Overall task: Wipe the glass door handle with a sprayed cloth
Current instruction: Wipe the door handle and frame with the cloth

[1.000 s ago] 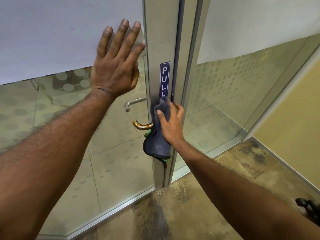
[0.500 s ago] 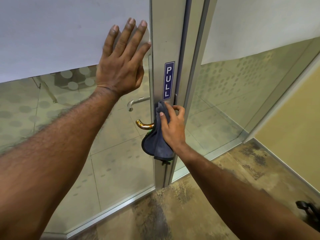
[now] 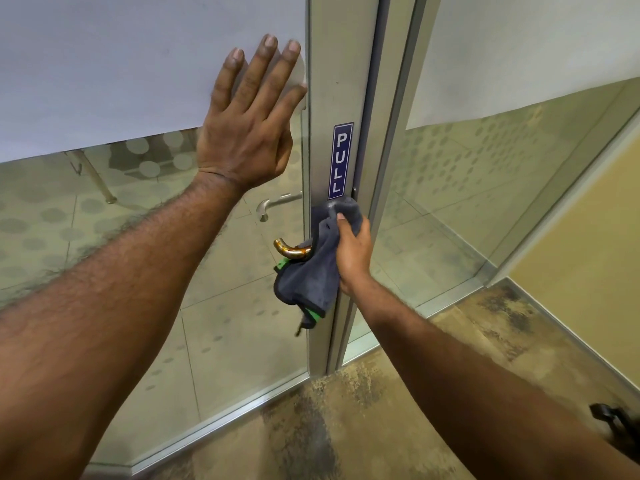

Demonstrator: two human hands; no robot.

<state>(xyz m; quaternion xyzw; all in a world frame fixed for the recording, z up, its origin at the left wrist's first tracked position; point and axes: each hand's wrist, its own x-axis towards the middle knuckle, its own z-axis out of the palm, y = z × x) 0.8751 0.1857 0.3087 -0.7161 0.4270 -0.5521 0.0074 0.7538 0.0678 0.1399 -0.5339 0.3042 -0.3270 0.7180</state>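
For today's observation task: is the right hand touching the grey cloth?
Touching. In the head view the right hand grips the grey cloth, fingers curled over its top fold.

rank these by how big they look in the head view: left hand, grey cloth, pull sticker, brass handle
1. left hand
2. grey cloth
3. PULL sticker
4. brass handle, partly hidden by the cloth; only its curved end shows

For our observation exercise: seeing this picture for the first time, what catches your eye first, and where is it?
The left hand, fingers spread flat on the frosted glass door panel, dominates the upper middle. Just below the blue vertical PULL sticker on the silver metal door frame, the right hand grips a dark grey cloth with green trim against the frame, beside a curved brass-coloured handle.
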